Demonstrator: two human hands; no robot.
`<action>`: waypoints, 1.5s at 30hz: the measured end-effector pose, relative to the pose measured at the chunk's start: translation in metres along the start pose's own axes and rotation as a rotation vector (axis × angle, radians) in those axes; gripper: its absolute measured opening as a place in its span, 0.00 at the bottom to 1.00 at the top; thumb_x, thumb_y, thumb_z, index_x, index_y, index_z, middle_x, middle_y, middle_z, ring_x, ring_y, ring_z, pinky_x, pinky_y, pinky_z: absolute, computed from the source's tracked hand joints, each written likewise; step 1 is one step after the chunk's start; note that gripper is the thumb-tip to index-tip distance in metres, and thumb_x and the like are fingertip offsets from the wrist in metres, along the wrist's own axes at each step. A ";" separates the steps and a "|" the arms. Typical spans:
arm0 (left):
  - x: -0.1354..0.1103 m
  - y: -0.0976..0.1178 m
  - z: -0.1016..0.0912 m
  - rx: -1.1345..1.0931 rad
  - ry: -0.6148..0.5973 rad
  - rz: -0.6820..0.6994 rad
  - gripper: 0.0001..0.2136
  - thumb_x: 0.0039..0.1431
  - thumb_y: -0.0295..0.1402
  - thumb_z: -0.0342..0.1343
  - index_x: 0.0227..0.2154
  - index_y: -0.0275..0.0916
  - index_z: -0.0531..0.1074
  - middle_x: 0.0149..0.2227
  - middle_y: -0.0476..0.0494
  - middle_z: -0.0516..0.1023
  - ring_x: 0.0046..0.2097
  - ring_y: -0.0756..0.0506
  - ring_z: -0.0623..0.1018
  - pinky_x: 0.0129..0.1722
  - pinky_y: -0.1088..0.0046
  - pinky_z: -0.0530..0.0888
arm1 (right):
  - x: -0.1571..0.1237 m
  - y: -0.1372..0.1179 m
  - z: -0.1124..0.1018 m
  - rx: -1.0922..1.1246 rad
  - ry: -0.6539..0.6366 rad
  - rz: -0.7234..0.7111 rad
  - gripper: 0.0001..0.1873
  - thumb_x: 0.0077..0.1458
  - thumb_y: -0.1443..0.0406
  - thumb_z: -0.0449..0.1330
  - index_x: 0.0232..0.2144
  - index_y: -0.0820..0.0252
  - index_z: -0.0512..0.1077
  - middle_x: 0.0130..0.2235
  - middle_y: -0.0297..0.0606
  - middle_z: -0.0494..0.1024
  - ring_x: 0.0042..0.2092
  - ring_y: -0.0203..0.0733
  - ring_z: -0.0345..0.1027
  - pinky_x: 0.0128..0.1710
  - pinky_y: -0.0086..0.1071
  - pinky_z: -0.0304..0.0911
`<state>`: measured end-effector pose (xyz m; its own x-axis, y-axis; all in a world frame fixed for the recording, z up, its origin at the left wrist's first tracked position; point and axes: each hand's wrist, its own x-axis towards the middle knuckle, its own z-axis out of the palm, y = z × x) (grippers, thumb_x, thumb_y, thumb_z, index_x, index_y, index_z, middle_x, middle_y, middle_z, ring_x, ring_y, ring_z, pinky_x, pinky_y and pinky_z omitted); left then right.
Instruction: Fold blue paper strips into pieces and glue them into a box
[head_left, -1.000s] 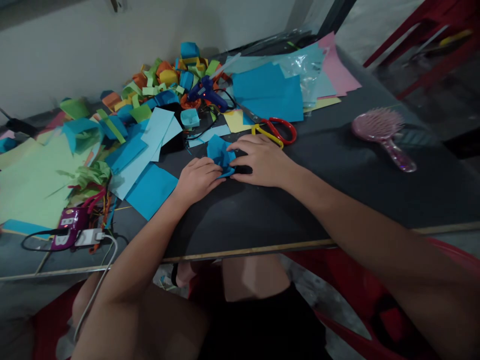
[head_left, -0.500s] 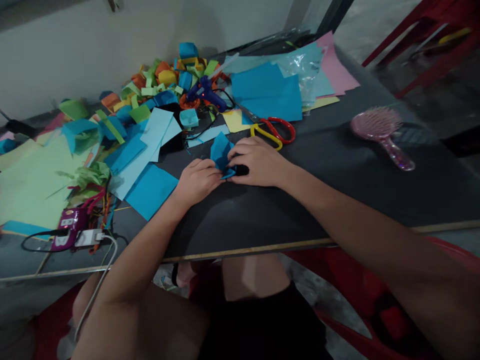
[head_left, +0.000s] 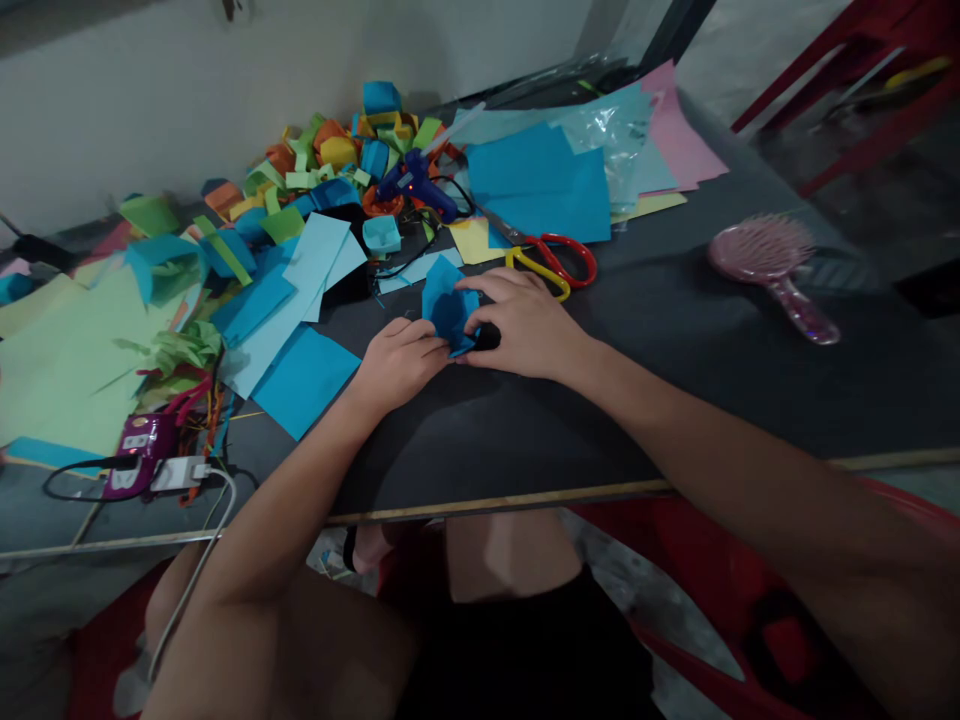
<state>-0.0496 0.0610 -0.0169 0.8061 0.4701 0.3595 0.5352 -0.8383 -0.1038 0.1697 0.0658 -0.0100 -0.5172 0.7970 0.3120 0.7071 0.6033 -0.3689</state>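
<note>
Mid-frame, a seemingly half-folded blue paper is grasped by left hand and right hand, folded pieces being heaped upper left.

I am wearing a black lower garment, and my left hand and right hand are showing bare.

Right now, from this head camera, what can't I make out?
Head view: the near side of the folded blue paper, covered by the left hand and right hand.
Head view: part of the scissors' yellow handle, behind the right hand.
Head view: the far red chair's top, cut off by the upper edge.
Head view: any lettering on the purple device, too small.
</note>
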 end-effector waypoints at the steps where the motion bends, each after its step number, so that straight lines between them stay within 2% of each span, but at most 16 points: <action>1: 0.000 0.000 0.000 -0.017 -0.008 -0.009 0.12 0.69 0.33 0.48 0.36 0.40 0.77 0.37 0.46 0.82 0.47 0.46 0.76 0.41 0.66 0.67 | -0.001 -0.001 0.000 0.002 -0.001 0.006 0.09 0.47 0.56 0.69 0.27 0.55 0.80 0.59 0.43 0.70 0.60 0.62 0.58 0.56 0.58 0.57; 6: 0.000 -0.001 -0.001 -0.055 -0.036 -0.031 0.14 0.69 0.33 0.46 0.36 0.41 0.78 0.38 0.44 0.82 0.46 0.45 0.76 0.40 0.65 0.68 | -0.001 0.003 0.006 0.121 -0.046 0.062 0.11 0.45 0.56 0.70 0.30 0.54 0.81 0.62 0.41 0.67 0.61 0.64 0.56 0.56 0.61 0.56; 11: 0.002 0.000 -0.004 0.026 -0.022 -0.004 0.16 0.69 0.34 0.46 0.30 0.40 0.76 0.34 0.45 0.82 0.44 0.45 0.76 0.39 0.66 0.67 | 0.000 0.006 0.013 0.276 0.005 0.133 0.13 0.48 0.53 0.67 0.32 0.53 0.81 0.60 0.40 0.69 0.60 0.59 0.61 0.57 0.58 0.58; 14: 0.003 0.003 -0.006 0.065 0.004 0.015 0.16 0.70 0.33 0.46 0.30 0.39 0.75 0.31 0.45 0.81 0.43 0.45 0.76 0.38 0.67 0.66 | 0.000 0.003 0.015 0.241 0.058 0.155 0.10 0.51 0.56 0.65 0.28 0.55 0.81 0.58 0.41 0.72 0.57 0.58 0.64 0.56 0.57 0.59; 18: 0.004 0.004 -0.006 0.054 -0.022 0.017 0.15 0.69 0.34 0.46 0.32 0.38 0.76 0.32 0.44 0.80 0.43 0.45 0.77 0.37 0.67 0.66 | 0.000 -0.003 0.018 0.218 0.132 0.148 0.08 0.52 0.62 0.62 0.24 0.55 0.79 0.54 0.40 0.75 0.54 0.54 0.67 0.55 0.54 0.61; 23: 0.003 0.004 -0.004 0.031 -0.036 -0.030 0.16 0.69 0.37 0.46 0.33 0.38 0.76 0.34 0.43 0.81 0.38 0.46 0.78 0.36 0.68 0.67 | 0.001 -0.005 0.020 0.250 0.201 0.121 0.07 0.51 0.65 0.61 0.24 0.56 0.78 0.53 0.43 0.75 0.55 0.53 0.67 0.55 0.51 0.62; 27: 0.002 0.004 -0.003 -0.026 -0.023 -0.043 0.15 0.69 0.37 0.46 0.32 0.38 0.75 0.34 0.43 0.82 0.38 0.47 0.79 0.35 0.68 0.66 | 0.001 -0.006 0.019 0.166 0.220 0.155 0.06 0.50 0.67 0.60 0.29 0.57 0.78 0.53 0.44 0.74 0.55 0.55 0.66 0.55 0.52 0.60; 33: 0.002 0.004 -0.001 0.035 0.011 -0.007 0.16 0.69 0.37 0.46 0.32 0.36 0.76 0.33 0.44 0.82 0.38 0.47 0.78 0.37 0.68 0.67 | -0.003 -0.012 0.005 -0.045 0.133 0.072 0.11 0.54 0.65 0.58 0.27 0.57 0.81 0.61 0.40 0.68 0.61 0.59 0.58 0.58 0.55 0.53; 36: 0.002 0.004 -0.001 0.036 0.020 0.005 0.16 0.69 0.37 0.47 0.32 0.36 0.76 0.33 0.43 0.82 0.37 0.47 0.78 0.38 0.67 0.67 | -0.002 -0.011 0.001 -0.060 0.085 0.040 0.12 0.56 0.63 0.58 0.31 0.56 0.82 0.62 0.39 0.67 0.62 0.59 0.57 0.60 0.56 0.51; 38: 0.002 0.004 -0.001 0.058 0.034 0.023 0.15 0.69 0.35 0.47 0.31 0.36 0.76 0.32 0.44 0.81 0.37 0.47 0.78 0.38 0.67 0.67 | -0.001 -0.009 0.002 -0.030 0.072 0.063 0.13 0.58 0.61 0.57 0.31 0.55 0.82 0.62 0.39 0.68 0.62 0.58 0.57 0.59 0.56 0.51; 42: 0.003 0.006 -0.002 0.148 0.059 0.060 0.15 0.69 0.33 0.47 0.31 0.37 0.76 0.30 0.45 0.81 0.36 0.47 0.77 0.35 0.68 0.65 | 0.001 -0.005 0.009 0.026 0.080 0.146 0.17 0.59 0.54 0.58 0.25 0.54 0.81 0.59 0.39 0.70 0.61 0.58 0.59 0.58 0.59 0.53; 45: 0.003 0.008 -0.003 0.182 0.081 0.094 0.14 0.69 0.32 0.47 0.31 0.36 0.76 0.31 0.45 0.80 0.35 0.48 0.76 0.35 0.69 0.64 | 0.003 -0.004 0.014 0.041 0.083 0.156 0.16 0.57 0.55 0.60 0.23 0.54 0.81 0.60 0.39 0.69 0.62 0.60 0.58 0.59 0.61 0.51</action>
<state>-0.0434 0.0550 -0.0139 0.8355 0.3628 0.4126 0.5015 -0.8104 -0.3029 0.1585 0.0659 -0.0202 -0.3604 0.8767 0.3185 0.7545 0.4748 -0.4531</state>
